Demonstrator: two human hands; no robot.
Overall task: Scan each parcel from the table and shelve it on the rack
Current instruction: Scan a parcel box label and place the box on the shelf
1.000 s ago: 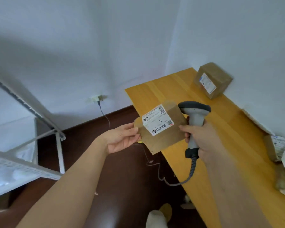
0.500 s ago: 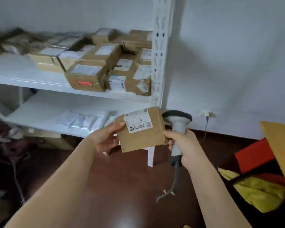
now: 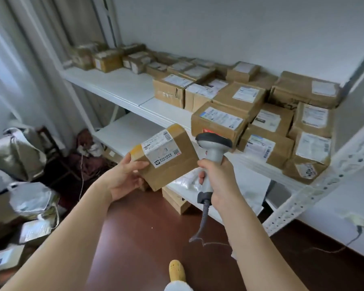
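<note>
My left hand point(image 3: 125, 177) holds a small brown cardboard parcel point(image 3: 172, 164) by its left end, thumb on top; a white label with a "3" faces up. My right hand point(image 3: 220, 181) grips the handle of a grey barcode scanner point(image 3: 213, 150), whose head sits right beside the parcel's right edge. Both are held in front of the white rack point(image 3: 122, 87), level with its lower shelf. The rack's upper shelf carries several labelled brown parcels point(image 3: 219, 120) crowded toward the right.
Bare shelf surface lies on the upper shelf's left half. The perforated rack post point(image 3: 315, 192) slants at right. White packets and a flat box point(image 3: 177, 199) lie low under the parcel. Bags and labelled parcels point(image 3: 29, 200) pile on the floor at left. The scanner cable point(image 3: 202, 225) hangs down.
The view has swung from the wooden table to the rack and come closer to it. Both hands still carry the parcel and scanner together, now in front of the shelves.
</note>
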